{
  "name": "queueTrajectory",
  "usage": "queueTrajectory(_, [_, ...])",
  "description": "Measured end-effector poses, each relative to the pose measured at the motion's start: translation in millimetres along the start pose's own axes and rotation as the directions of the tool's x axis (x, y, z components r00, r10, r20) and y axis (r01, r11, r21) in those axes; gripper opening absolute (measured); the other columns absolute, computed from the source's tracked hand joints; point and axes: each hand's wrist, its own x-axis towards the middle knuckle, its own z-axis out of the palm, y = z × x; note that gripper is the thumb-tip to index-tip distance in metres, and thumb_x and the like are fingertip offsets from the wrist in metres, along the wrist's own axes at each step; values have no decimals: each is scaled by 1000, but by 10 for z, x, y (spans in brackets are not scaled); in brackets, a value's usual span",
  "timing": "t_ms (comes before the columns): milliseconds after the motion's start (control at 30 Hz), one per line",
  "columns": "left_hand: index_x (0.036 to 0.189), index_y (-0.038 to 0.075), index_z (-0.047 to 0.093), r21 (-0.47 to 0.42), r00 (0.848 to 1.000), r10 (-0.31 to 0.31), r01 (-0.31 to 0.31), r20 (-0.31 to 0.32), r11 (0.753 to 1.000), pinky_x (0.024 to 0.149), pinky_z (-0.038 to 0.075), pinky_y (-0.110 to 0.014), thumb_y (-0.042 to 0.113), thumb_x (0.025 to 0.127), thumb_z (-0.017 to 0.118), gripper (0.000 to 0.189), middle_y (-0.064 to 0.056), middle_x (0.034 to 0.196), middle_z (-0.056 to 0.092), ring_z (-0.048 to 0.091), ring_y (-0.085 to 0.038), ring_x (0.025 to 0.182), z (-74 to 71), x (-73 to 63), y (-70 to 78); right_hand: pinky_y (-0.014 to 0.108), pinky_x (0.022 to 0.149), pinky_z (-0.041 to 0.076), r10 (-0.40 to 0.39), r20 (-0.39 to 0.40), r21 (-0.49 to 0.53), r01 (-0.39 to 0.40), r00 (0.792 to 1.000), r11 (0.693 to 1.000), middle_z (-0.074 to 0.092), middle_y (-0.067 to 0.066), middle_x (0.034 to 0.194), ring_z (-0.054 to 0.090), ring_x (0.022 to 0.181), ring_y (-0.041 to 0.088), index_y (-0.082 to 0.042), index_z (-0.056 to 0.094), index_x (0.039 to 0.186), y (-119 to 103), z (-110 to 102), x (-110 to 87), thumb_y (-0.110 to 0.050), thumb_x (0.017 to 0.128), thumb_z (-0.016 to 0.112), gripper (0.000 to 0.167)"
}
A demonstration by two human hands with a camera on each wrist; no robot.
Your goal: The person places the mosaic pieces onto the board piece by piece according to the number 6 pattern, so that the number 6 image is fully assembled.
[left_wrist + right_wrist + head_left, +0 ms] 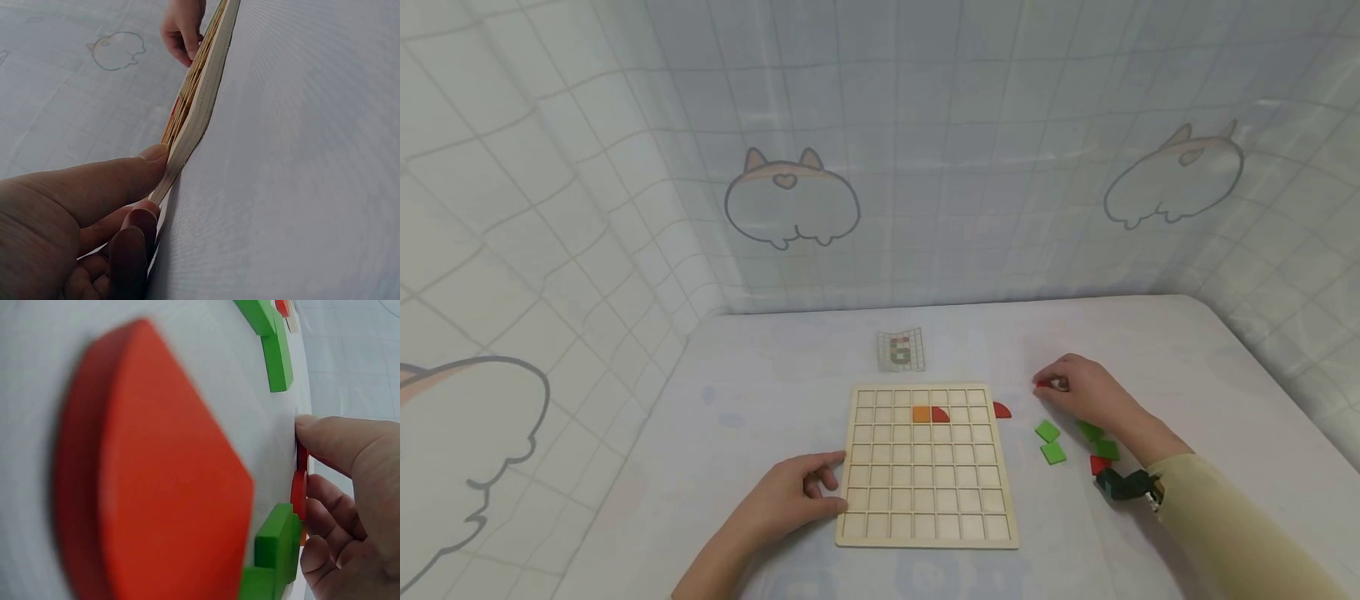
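The right hand (1092,395) is lowered to the tabletop (767,358), right of the board, its thumb and fingers pinched together on a small red piece (1043,384), the outline of which is mostly hidden. The left hand (786,498) lies at the opposite side, thumb and index finger spread apart, their tips touching the left edge of the wooden grid board (925,525); the left wrist view shows the thumb tip against this edge. The board lies flat, its recessed cells arranged in rows and columns. In the second row from the far edge, an orange square (922,414) occupies the middle column, and a red quarter-circle (940,415) the cell immediately to its right. A second rounded red tile (1002,410) lies just beside the board's right edge. Four green squares rest on the tabletop below the right hand: a left pair (1053,452) and a right pair (1107,451), the latter beside the forearm. A further red block (1100,466) lies near the dark wrist device (1123,485), partly hidden by it. Beyond the board's far edge is a pattern card (901,350) with a gridded figure. A grid-patterned curtain (925,250) bearing cartoon animal outlines stands behind.
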Motion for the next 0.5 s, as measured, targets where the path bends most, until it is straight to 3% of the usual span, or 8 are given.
queueTrajectory(300, [135, 13, 61, 1, 1000, 7, -7, -6, 1000, 61, 45, -27, 39, 78, 84, 67, 10, 93, 62, 55, -12, 69, 0, -3, -2, 41, 78, 50, 9, 14, 6, -9, 1000, 1000, 63, 4, 103, 55, 88, 21, -13, 76, 107, 6, 21, 11, -17, 89, 75, 19])
queueTrajectory(500, [135, 13, 61, -2, 1000, -4, 4, -1, 1000, 60, 45, -27, 39, 78, 84, 68, 9, 93, 62, 54, -12, 69, 0, 5, 3, 39, 76, 50, -29, 13, 12, 29, 999, 1000, 62, 2, 101, 56, 87, 19, -14, 78, 104, 13, 17, -3, -16, 88, 77, 17])
